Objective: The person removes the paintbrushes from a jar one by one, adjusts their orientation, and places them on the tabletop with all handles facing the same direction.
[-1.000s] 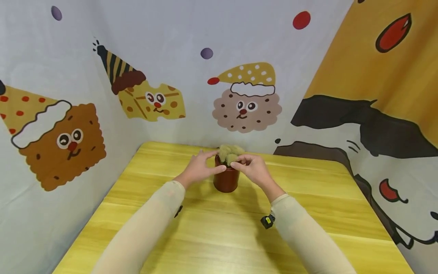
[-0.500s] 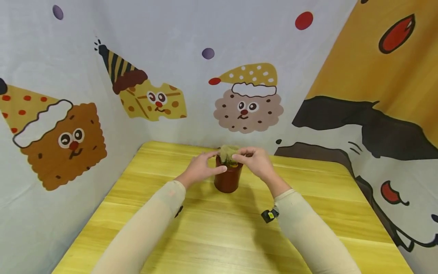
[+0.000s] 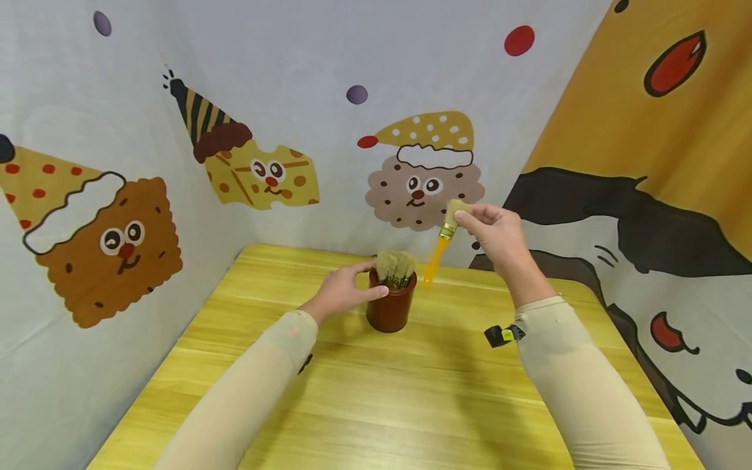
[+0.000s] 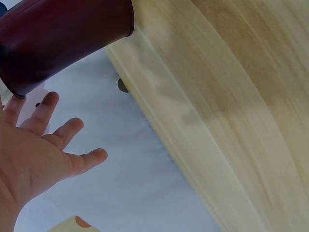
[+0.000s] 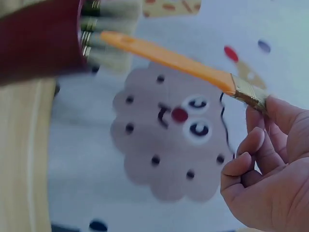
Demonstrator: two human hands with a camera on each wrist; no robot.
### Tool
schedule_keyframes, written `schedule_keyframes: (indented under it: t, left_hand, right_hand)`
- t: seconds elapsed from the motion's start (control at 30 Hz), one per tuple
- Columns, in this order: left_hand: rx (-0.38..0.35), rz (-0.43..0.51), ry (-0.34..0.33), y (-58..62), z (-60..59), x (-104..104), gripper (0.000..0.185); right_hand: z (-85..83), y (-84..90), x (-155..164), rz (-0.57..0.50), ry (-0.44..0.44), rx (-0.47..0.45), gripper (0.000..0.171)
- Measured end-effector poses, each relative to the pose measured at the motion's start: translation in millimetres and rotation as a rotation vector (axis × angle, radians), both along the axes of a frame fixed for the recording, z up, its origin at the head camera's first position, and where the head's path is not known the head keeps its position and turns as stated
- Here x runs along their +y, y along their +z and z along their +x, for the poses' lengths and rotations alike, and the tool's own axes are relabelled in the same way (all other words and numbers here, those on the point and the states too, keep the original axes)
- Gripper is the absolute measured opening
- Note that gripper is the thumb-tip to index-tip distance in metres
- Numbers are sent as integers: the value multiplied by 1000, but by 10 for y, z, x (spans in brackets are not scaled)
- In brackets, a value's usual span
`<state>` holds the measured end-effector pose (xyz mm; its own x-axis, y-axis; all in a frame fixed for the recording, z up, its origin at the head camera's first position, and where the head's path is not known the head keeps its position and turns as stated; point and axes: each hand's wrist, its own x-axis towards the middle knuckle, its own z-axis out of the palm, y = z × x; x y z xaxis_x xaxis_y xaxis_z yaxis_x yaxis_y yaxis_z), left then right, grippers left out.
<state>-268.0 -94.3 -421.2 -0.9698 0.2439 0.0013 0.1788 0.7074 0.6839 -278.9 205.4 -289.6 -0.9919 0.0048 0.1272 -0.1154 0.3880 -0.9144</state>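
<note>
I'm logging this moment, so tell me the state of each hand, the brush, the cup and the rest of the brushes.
Left hand: fingers straight, touching the cup's side.
Right hand: pinching the brush by its bristle end.
Orange-handled brush: lifted clear, handle pointing down.
Dark red cup: upright on the table.
Other brushes: standing in the cup, bristles up.

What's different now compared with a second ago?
The right hand, which was pinching bristles at the pot, has lifted one orange-handled brush clear, up and to the right, holding it by the bristle end. The left hand stays against the pot, and the other brushes remain inside.
</note>
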Motion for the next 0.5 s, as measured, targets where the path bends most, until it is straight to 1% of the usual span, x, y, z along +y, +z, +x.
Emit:
schedule_keyframes:
  t: [0.07, 0.1, 0.17, 0.23, 0.37, 0.43, 0.5]
  left_hand:
    - [-10, 0, 3, -4, -4, 6, 78]
    - [-9, -2, 5, -7, -8, 7, 78]
    - [-19, 0, 1, -14, -17, 5, 78]
    - [-8, -2, 5, -21, -24, 1, 78]
    - [6, -14, -2, -39, -32, -5, 79]
    - [17, -16, -3, -47, -37, -6, 80]
    - [20, -10, -6, -52, -36, -7, 79]
  right_hand:
    - [-31, -68, 116, 57, -9, -37, 54]
    - [-52, -134, 161, 85, -7, -64, 54]
    - [-97, -329, 228, 145, 11, -134, 51]
    - [-139, -596, 256, 185, 33, -212, 45]
    - [-167, -1176, 222, 201, 77, -353, 35]
    - [-162, -1424, 185, 216, 95, -386, 32]
    - [-160, -1622, 148, 233, 108, -395, 30]
